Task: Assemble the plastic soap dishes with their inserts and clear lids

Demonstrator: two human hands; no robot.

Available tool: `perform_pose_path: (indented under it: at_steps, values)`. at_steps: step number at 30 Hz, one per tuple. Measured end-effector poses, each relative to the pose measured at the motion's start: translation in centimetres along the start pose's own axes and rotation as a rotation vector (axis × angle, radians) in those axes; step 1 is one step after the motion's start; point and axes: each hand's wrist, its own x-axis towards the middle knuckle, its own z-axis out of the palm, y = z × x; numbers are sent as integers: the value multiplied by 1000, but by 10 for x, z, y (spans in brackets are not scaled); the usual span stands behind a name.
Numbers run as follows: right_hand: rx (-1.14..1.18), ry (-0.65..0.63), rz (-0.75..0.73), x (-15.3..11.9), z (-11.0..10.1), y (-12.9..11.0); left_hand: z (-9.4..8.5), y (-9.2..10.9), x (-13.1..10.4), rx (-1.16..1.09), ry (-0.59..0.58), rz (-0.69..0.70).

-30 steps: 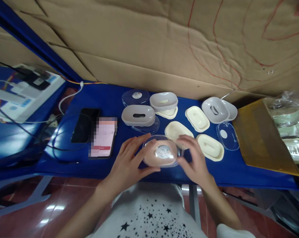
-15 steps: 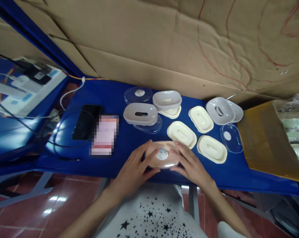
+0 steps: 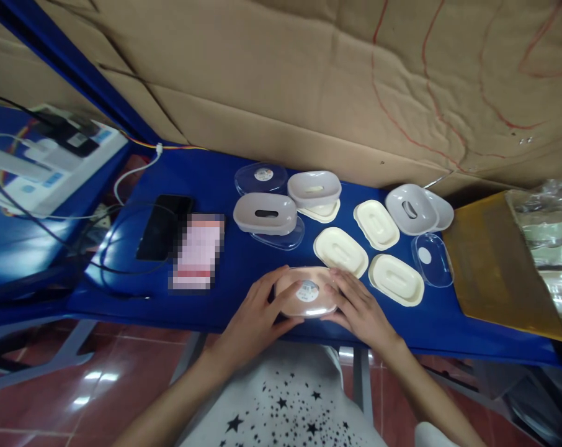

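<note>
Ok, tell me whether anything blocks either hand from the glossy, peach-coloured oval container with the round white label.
Nothing visible does: the left hand and right hand hold opposite ends of the container.

Cream trays (image 3: 396,279) block the right hand (image 3: 362,307) forward, but table (image 3: 430,332) lies open to its right.

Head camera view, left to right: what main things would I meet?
White power strip, black rectangular phone, left hand, peach oval container with round sticker, right hand, rightmost clear oval plastic lid with white label, brown cardboard box.
</note>
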Motion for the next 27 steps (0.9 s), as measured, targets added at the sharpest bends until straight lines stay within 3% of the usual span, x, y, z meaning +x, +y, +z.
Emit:
perform_pose_path:
  at_steps: [4, 8, 12, 14, 16, 20, 23, 27]
  values:
    - [-77, -72, 67, 6, -1, 5, -19, -11, -3, 70, -7, -55]
    - [-113, -17, 246, 7, -3, 11, -44, -19, -4, 207, 33, -140]
    - [11, -66, 182, 3, -18, 1, -52, -14, -3, 342, 127, -125]
    - [123, -87, 171, -4, -31, -2, -45, -1, 1, 314, 157, -49]
    - [188, -28, 231, -17, -44, 3, -30, 16, 8, 213, 124, 74]
    - [-60, 99, 486, -62, -59, 24, 11, 46, 29, 105, -74, 296]
    - [-191, 48, 579, -97, -61, 33, 35, 50, 41, 182, -120, 329]
    - [-150, 126, 657, -123, -62, 45, 41, 42, 40, 212, -117, 350]
